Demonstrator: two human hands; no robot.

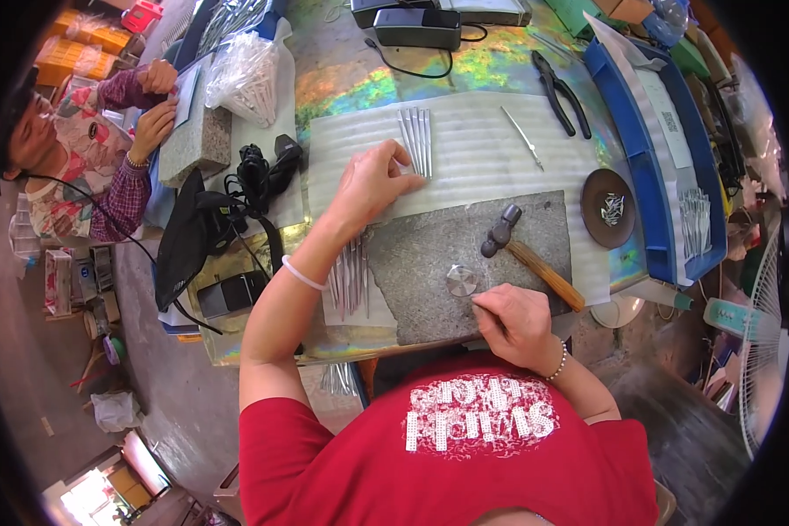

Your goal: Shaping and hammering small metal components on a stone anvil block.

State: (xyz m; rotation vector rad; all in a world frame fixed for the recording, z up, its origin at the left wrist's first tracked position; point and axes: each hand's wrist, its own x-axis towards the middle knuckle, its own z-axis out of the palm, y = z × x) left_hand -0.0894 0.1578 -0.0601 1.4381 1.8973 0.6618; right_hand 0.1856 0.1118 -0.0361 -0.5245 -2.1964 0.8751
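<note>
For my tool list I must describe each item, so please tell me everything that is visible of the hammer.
The hammer has a dark head that looks like metal, its upper end rounded, and a brown handle that looks wooden. It lies on the grey slab, head farther from the person, handle slanting nearer and to the right, its end at the slab's right edge. No hand holds it; the right hand is close below the handle.

Head view, fisheye: the table is viewed steeply downward from above its near edge; the left hand and right hand are seen at close range.
</note>
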